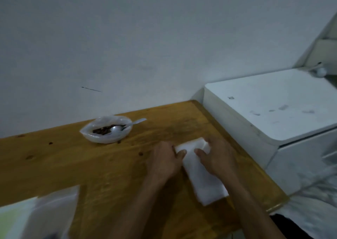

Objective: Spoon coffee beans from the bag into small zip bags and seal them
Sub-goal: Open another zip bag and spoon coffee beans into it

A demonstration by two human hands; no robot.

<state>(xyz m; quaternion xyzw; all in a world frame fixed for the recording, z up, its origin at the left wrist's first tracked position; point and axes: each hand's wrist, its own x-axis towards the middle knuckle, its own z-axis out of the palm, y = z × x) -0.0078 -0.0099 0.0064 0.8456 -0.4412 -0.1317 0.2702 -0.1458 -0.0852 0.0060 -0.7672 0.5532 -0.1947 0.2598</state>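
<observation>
a: white plastic, a stack of small zip bags, is lying flat on the wooden table, and both hands are working at its far end.

b: and the fingers?

a: the left hand is pinching the stack's corner with its thumb on top; the right hand is curling over the other edge, gripping it.

b: the beans?

a: well beyond the left fingertips, the open coffee bag is sitting with a spoon resting in it.

Bare forearms, no sleeves visible
</observation>
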